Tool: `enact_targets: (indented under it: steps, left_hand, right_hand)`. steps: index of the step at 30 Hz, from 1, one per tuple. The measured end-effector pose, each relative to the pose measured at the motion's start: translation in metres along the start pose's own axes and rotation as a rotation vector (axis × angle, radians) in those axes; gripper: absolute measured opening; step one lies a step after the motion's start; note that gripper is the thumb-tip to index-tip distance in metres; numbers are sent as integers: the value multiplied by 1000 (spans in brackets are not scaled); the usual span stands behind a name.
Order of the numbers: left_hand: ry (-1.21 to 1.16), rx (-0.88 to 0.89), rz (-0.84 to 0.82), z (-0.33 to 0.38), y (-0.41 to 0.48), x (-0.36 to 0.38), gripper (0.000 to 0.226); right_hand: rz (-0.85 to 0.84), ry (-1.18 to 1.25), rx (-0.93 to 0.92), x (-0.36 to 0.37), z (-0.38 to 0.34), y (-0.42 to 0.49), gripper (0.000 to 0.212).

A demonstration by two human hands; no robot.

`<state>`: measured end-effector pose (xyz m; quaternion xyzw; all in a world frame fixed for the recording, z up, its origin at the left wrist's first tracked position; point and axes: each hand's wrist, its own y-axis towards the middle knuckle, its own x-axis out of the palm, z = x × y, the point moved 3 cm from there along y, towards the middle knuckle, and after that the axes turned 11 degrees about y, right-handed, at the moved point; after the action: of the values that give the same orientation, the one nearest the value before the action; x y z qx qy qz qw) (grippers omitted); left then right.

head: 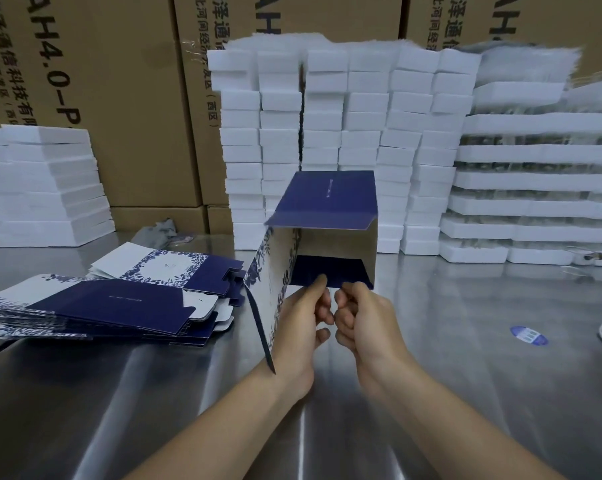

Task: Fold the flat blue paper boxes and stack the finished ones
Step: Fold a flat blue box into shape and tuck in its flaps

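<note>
You have the half-opened blue box (327, 202) raised over the steel table (465, 375), its open end turned toward you so the plain brown inside and a dark blue bottom flap (327, 270) show. Your left hand (303, 323) grips the box at its near lower left corner, thumb laid on that bottom flap and fingers curled beneath. Your right hand (361, 320) sits just beside the left, the knuckles almost meeting, its fingers curled and its thumb at the flap's near edge; you cannot tell whether it actually pinches the flap. A narrow side flap (259, 327) hangs loose from the box's left wall, pointing down toward your left wrist. To the left of the box lies the slumped pile of flat boxes (112, 306), blue and white with leaf print. Directly behind the box stand columns of white foam blocks (327, 116), with brown cartons (119, 98) behind those. To the right of the box, well apart, a blue oval sticker (529, 335) lies on the table.
</note>
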<state>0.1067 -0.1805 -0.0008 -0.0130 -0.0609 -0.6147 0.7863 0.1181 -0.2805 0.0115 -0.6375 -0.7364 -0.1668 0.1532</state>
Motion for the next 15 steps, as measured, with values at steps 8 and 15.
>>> enact_targets:
  steps: [8,15]
  left_hand:
    - [-17,-9,39,1,7,-5,39]
    - [53,-83,180,-4,21,-26,41]
  right_hand:
    - [9,-114,50,0,1,4,25]
    - [292,-14,-190,-23,-26,16,7]
